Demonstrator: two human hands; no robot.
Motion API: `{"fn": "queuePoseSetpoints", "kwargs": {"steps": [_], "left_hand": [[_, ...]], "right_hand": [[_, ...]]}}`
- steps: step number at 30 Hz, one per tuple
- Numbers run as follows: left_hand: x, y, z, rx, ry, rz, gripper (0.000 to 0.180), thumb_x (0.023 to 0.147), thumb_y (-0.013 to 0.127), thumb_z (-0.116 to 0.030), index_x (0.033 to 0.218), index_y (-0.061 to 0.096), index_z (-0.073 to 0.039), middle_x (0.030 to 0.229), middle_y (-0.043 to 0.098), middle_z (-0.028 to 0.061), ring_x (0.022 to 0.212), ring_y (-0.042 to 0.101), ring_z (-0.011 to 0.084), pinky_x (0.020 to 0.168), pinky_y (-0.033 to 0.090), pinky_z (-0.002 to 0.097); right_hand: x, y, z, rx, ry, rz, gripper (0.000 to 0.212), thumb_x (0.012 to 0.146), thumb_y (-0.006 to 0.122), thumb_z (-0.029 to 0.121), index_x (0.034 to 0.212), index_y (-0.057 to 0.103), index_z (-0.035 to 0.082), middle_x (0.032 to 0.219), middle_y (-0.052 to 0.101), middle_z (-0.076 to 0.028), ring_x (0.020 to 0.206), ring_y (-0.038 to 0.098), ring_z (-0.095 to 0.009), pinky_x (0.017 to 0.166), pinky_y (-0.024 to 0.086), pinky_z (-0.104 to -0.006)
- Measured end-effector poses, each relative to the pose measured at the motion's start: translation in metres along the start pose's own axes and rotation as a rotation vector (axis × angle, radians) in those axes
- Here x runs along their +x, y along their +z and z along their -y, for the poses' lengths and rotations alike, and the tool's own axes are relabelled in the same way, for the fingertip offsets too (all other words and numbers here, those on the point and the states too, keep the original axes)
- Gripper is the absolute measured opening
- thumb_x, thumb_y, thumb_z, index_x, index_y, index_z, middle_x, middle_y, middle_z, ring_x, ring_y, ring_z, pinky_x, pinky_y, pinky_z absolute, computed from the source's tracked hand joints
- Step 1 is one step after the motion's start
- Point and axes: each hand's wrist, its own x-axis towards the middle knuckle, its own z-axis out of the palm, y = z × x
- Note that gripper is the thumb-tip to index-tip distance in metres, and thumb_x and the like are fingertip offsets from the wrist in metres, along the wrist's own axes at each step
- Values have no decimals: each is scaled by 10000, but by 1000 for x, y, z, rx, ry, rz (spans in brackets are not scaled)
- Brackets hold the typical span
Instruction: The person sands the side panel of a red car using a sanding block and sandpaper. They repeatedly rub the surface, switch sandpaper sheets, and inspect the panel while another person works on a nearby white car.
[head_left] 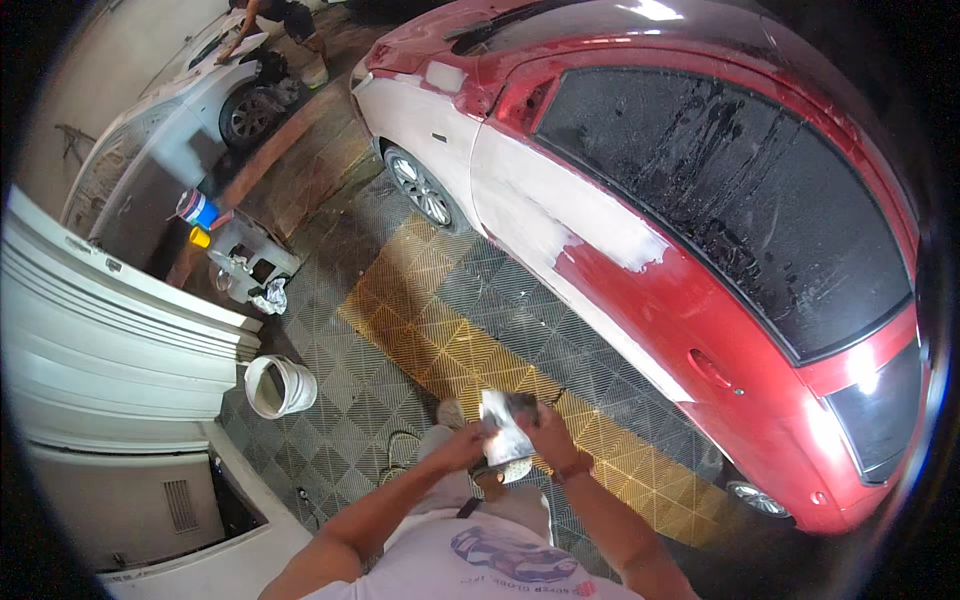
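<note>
In front of my body I hold a small sheet (507, 440), pale and glossy on its face, with a dark grey part at its upper right. My left hand (462, 446) is closed on its left edge. On the other side my right hand (546, 436) grips the sheet by the dark part; whether that part is a separate piece is too small to tell. Ahead and to the right stands a red car (640, 310), apart from both hands. Whitish matte patches (540, 195) cover much of its front door and fender, and its side window (730, 190) is wet or streaked.
A white bucket (281, 388) stands on the tiled floor (350, 400) to the left. Beyond it a low stand (262, 252) carries a blue container (199, 211) and a yellow cup (199, 238). A hose (402, 450) lies near my feet. Another person (285, 18) bends over a white car (185, 115).
</note>
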Motion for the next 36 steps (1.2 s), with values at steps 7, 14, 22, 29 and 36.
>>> {"fn": "queuePoseSetpoints", "kwargs": {"steps": [7, 14, 22, 29, 36], "left_hand": [[-49, -106, -46, -687, 125, -357, 305, 987, 693, -247, 1111, 690, 31, 970, 730, 63, 865, 678, 179, 762, 540, 344], [-60, -249, -14, -345, 213, -720, 251, 990, 673, -173, 1112, 674, 46, 959, 739, 96, 843, 687, 168, 745, 522, 328], [-102, -362, 29, -282, 254, -658, 284, 1002, 657, -186, 1127, 646, 69, 1000, 730, 131, 889, 686, 209, 779, 524, 367], [-143, -444, 67, -320, 44, -740, 313, 989, 685, -157, 1188, 623, 76, 1051, 720, 137, 930, 684, 217, 841, 530, 344], [-127, -497, 55, -485, 93, -915, 368, 1007, 681, -163, 1247, 580, 97, 1171, 670, 132, 1045, 633, 209, 932, 494, 334]], "right_hand": [[66, -34, 88, 513, 159, -250, 467, 944, 751, 353, 1180, 672, -42, 1071, 739, -202, 991, 713, -270, 859, 552, -385], [101, 61, 274, -553, -275, 179, 432, 915, 672, 130, 1347, 667, 144, 1212, 685, -154, 1057, 687, -316, 896, 575, -421], [227, 192, 251, -716, -303, 281, 470, 873, 620, 40, 1328, 664, 152, 1182, 689, -200, 1085, 683, -386, 899, 559, -496], [258, 143, 196, -363, 311, -235, 427, 926, 671, 202, 1298, 629, -4, 1237, 677, -277, 1154, 662, -432, 970, 531, -489], [375, 98, 168, 91, 170, -836, 522, 905, 722, 347, 1235, 651, -50, 1091, 735, -259, 1062, 696, -439, 896, 533, -471]]}}
